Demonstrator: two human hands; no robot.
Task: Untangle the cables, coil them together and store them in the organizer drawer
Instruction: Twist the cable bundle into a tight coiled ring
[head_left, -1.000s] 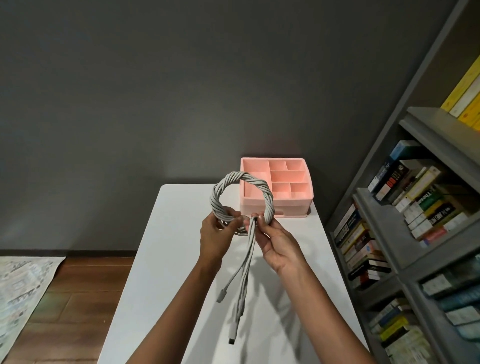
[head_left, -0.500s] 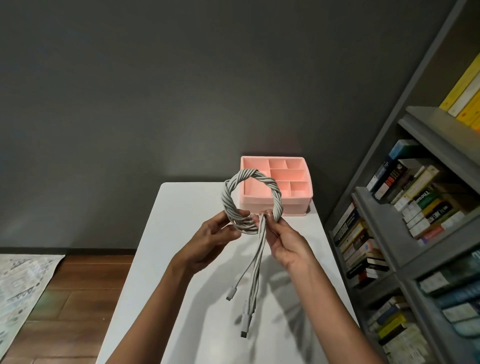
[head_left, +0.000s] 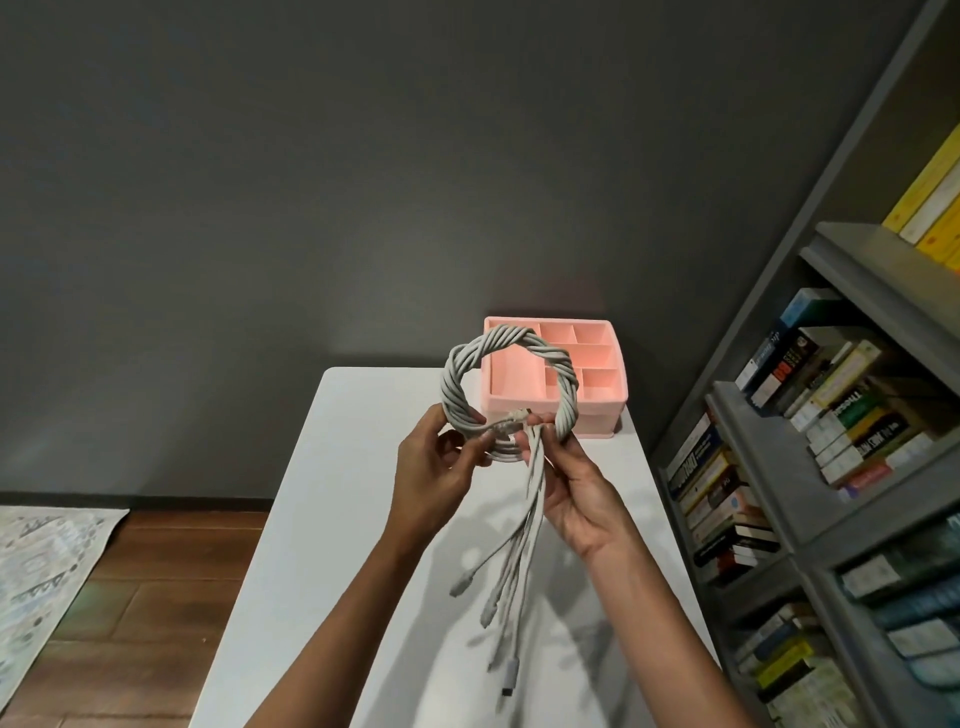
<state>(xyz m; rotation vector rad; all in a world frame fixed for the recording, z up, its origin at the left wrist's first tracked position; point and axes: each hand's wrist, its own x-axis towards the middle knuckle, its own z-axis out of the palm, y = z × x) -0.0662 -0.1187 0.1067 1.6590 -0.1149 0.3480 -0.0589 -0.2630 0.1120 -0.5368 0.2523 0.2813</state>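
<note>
While the grey braided cables, wound together into a twisted ring-shaped coil, are held up in the air over the white rectangular table, both hands meet at the bottom of the ring. The left hand has thumb and curled fingers pinched on the coil at about seven o'clock on the ring. The right hand closes its fingertips on it at about five o'clock, where the strands leave the loop. From that crossing the loose cable tails with their plugs hang down toward six o'clock, fanned out and unwound. One short end lies across the ring's base between the two hands. As I judge it, the untangling is done and the coiling is most of the way there. What remains is to wrap or tuck those hanging tails so the bundle holds, then to stow it. The pink plastic compartment organizer stands at the table's far end, at roughly one o'clock from the hands and partly behind the coil. Its top compartments look bare, and no drawer shows pulled out.
</note>
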